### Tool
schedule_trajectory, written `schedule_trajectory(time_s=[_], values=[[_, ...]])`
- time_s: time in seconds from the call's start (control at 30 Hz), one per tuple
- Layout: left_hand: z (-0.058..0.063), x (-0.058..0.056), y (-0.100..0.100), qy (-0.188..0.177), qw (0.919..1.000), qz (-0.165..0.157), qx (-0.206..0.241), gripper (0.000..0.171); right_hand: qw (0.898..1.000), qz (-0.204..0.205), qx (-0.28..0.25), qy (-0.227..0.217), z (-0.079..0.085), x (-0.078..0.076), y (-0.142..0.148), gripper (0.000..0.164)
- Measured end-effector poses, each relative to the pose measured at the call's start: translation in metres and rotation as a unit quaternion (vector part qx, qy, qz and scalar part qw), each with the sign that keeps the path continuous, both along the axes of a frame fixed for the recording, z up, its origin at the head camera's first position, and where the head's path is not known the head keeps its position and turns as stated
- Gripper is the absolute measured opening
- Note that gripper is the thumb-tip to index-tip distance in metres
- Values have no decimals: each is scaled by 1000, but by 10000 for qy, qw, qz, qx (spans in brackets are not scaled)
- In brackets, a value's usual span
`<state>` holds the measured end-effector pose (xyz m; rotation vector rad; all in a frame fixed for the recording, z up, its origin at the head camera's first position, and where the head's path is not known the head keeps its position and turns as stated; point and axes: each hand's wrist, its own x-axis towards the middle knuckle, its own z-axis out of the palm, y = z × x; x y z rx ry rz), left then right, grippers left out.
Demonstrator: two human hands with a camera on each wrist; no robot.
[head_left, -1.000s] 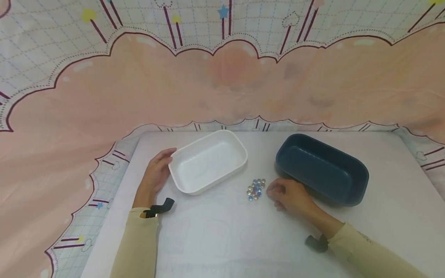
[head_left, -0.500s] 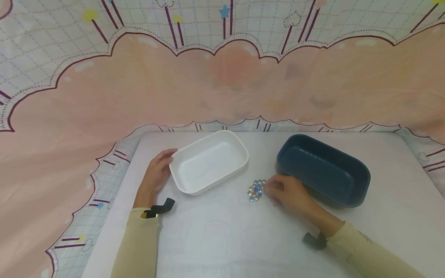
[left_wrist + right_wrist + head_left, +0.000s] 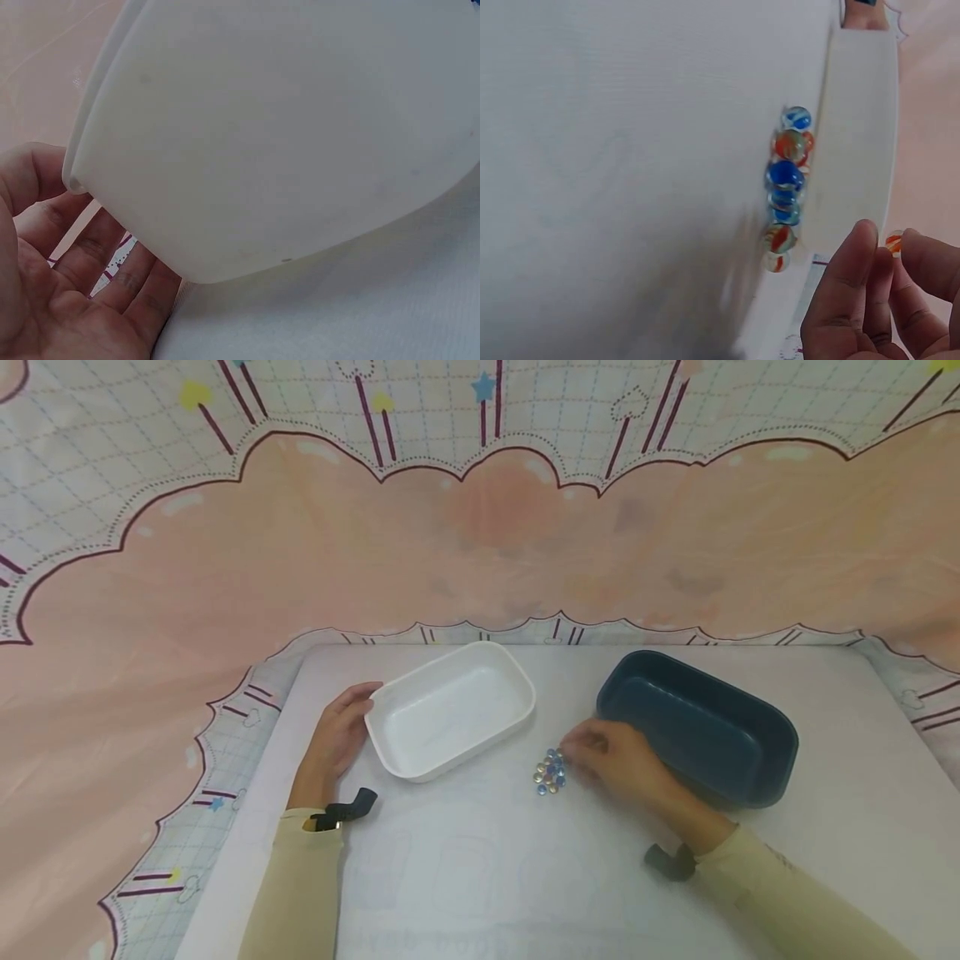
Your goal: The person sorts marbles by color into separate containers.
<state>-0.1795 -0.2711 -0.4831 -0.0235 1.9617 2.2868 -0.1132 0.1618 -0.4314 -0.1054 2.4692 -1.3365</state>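
Note:
A white rectangular dish (image 3: 450, 714) stands slightly angled on the table. At its left end my left hand (image 3: 337, 735) holds it; in the left wrist view the thumb (image 3: 37, 172) touches the rim and the other fingers lie along the end wall. Between this dish and a dark blue dish (image 3: 697, 727) sits a small cluster of glass marbles (image 3: 550, 772), blue and orange striped. My right hand (image 3: 618, 760) is just right of the cluster. In the right wrist view it pinches an orange-striped marble (image 3: 894, 241) between thumb and fingers, raised beside the others.
The dark blue dish lies right behind my right forearm. The white tabletop (image 3: 465, 877) stretches in front of both dishes. A patterned cloth (image 3: 465, 543) hangs behind the table. A dark camera mount (image 3: 670, 862) sits on my right wrist.
My right hand has moved left and a little farther away from me, lifting a marble from the cluster's right side. The left hand and both dishes have stayed put.

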Motion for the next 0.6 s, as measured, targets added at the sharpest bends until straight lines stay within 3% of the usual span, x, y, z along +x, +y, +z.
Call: schedule_trajectory(time_s=[0.37, 0.6], values=[[-2, 0, -1, 18, 10000, -28, -82, 32, 9993, -56, -374, 81, 12, -13, -9, 22], [-3, 0, -1, 106, 9999, -58, -68, 30, 9993, -151, -305, 177, 21, -24, -18, 24]])
